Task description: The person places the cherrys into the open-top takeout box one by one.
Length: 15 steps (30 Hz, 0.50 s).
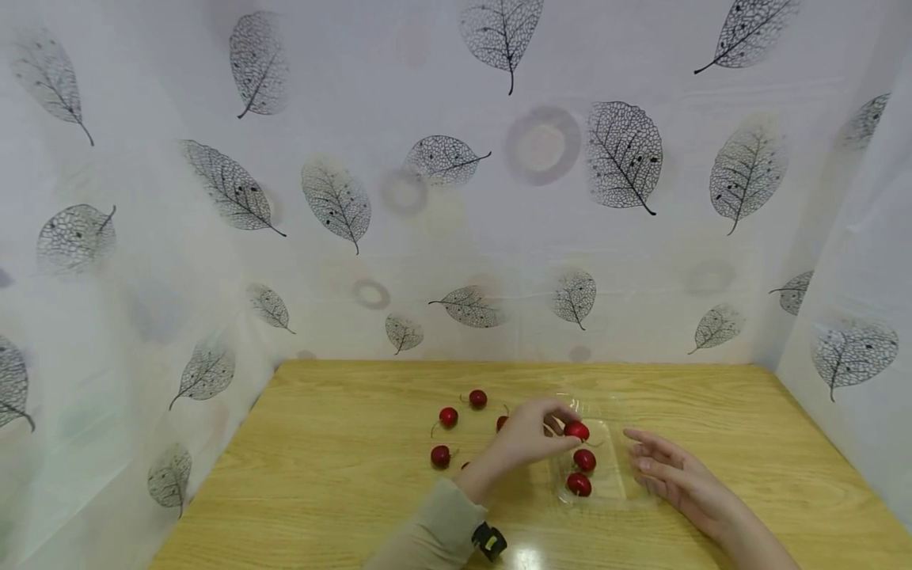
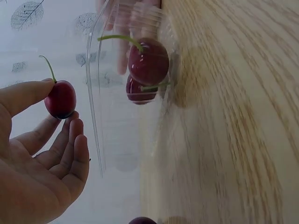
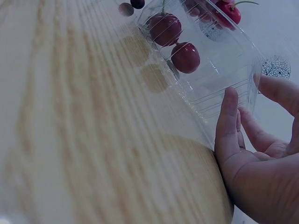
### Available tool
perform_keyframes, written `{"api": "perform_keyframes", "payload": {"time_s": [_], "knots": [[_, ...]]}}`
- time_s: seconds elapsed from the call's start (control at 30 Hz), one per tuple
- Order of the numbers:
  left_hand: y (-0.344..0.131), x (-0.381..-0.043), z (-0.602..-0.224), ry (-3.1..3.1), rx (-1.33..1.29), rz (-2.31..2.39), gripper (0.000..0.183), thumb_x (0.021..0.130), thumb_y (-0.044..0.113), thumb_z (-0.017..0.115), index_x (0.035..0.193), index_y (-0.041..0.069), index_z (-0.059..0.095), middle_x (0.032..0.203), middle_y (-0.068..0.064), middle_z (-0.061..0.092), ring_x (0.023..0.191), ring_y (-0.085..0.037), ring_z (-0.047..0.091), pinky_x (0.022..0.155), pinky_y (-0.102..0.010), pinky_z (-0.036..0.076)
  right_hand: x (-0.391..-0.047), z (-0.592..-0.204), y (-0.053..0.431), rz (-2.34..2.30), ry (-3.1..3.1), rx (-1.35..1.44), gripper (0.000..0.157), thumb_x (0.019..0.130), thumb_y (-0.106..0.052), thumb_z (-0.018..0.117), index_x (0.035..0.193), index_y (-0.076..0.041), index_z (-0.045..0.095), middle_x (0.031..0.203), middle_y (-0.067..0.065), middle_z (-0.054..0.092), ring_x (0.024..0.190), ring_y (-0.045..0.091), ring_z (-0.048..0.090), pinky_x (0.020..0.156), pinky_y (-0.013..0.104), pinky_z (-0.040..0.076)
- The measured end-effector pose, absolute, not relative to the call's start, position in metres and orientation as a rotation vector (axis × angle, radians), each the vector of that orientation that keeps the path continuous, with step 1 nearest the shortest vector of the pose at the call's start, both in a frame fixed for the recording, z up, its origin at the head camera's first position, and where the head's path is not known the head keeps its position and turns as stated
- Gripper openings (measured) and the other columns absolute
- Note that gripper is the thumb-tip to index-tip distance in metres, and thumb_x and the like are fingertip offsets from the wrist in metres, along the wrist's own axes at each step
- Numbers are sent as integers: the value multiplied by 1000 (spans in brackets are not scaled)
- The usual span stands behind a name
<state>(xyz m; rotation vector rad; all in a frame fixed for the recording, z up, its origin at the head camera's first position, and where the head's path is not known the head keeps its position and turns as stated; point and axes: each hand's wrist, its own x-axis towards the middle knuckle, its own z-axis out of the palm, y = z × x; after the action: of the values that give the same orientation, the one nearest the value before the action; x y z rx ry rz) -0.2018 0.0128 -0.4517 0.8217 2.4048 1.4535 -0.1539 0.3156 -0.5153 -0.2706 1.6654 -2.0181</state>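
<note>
My left hand [image 1: 530, 434] pinches a red cherry [image 2: 60, 100] between thumb and fingertips, its green stem pointing up in the left wrist view. That cherry is held over the left part of a clear plastic container [image 1: 608, 451]. Inside the container lie two dark red cherries, a nearer cherry [image 1: 579, 484] and a cherry just behind it [image 1: 584, 460]. My right hand [image 1: 684, 484] is at the container's right side, fingers relaxed and slightly bent, holding nothing. In the right wrist view its fingertips [image 3: 230, 95] are right at the clear wall.
Left of the container, several loose cherries lie on the wooden table [image 1: 321, 459], among them a cherry at the back [image 1: 478, 399] and one nearer me [image 1: 440, 456]. My left forearm partly covers others. A leaf-patterned sheet [image 1: 456, 237] stands behind the table and along both sides.
</note>
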Motion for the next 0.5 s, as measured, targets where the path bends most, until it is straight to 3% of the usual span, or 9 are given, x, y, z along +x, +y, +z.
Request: {"api": "perform_keyframes", "payload": {"time_s": [0.5], "knots": [[26, -194, -452, 2415, 895, 1353, 28, 90, 9, 83, 117, 7, 75, 110, -4, 77, 85, 4, 61, 77, -12, 53, -154, -515, 316, -2002, 1683, -270, 47, 114, -12, 42, 134, -50, 59, 135, -14, 52, 125, -4, 60, 106, 18, 53]]}}
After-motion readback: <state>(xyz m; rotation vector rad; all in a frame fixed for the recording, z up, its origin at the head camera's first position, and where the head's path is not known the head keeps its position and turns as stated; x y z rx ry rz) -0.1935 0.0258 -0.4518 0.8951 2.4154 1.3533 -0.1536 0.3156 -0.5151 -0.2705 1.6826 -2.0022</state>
